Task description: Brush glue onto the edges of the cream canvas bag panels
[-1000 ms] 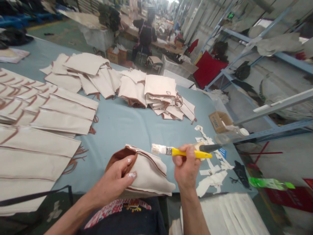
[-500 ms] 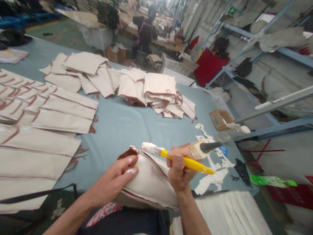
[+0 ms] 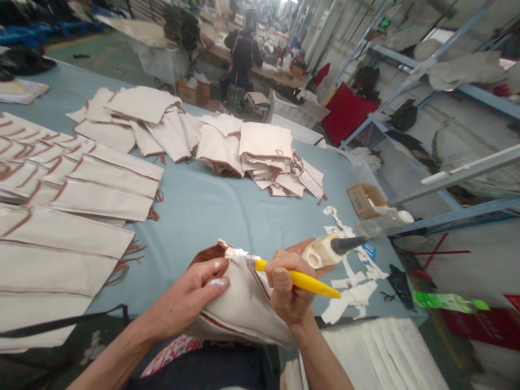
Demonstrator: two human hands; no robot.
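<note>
A cream fabric piece with brown edging is held near the table's front edge. My left hand grips its upper left corner, with white smears on the fingertips. In my right hand is a yellow-handled brush, its white-coated bristles resting on the top corner of the piece beside my left fingers. Just beyond my right hand lies an open bottle with a dark tip, tilted on its side.
Cream pieces with brown trim cover the left of the blue table. More piles lie at the back. White scraps, a small cardboard box and a clear jar are at the right. A person is in the background.
My right hand has moved left and slightly down, bringing the brush's bristles onto the corner of the fabric piece. My left hand keeps its hold.
</note>
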